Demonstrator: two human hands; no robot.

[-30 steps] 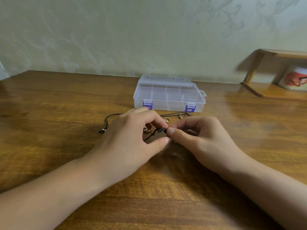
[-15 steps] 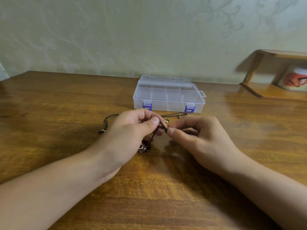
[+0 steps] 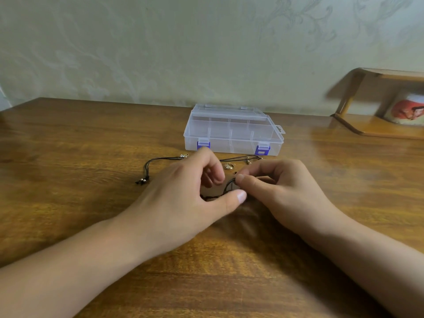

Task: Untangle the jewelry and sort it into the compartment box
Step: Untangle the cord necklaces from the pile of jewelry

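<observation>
A tangle of black cord jewelry (image 3: 229,185) lies on the wooden table (image 3: 68,157) between my hands. My right hand (image 3: 280,189) pinches a loop of the cord between thumb and forefinger. My left hand (image 3: 183,198) hovers over the cord with fingers curled and thumb stretched out apart from them; the cord runs under its palm, and a hold is not visible. One cord end with small beads (image 3: 143,180) trails left. A gold ring (image 3: 229,166) and a clasp (image 3: 247,160) lie behind my hands. The clear compartment box (image 3: 231,143) with purple latches stands beyond, lid down.
A wooden shelf (image 3: 378,131) with a printed mug (image 3: 406,110) stands at the far right against the wall. Bare tabletop lies to the left of the box and in front of my forearms.
My left thumb has parted from its fingers and dropped lower, and the cord has sunk toward the table. The small pendant seen under my left hand half a second ago is hidden.
</observation>
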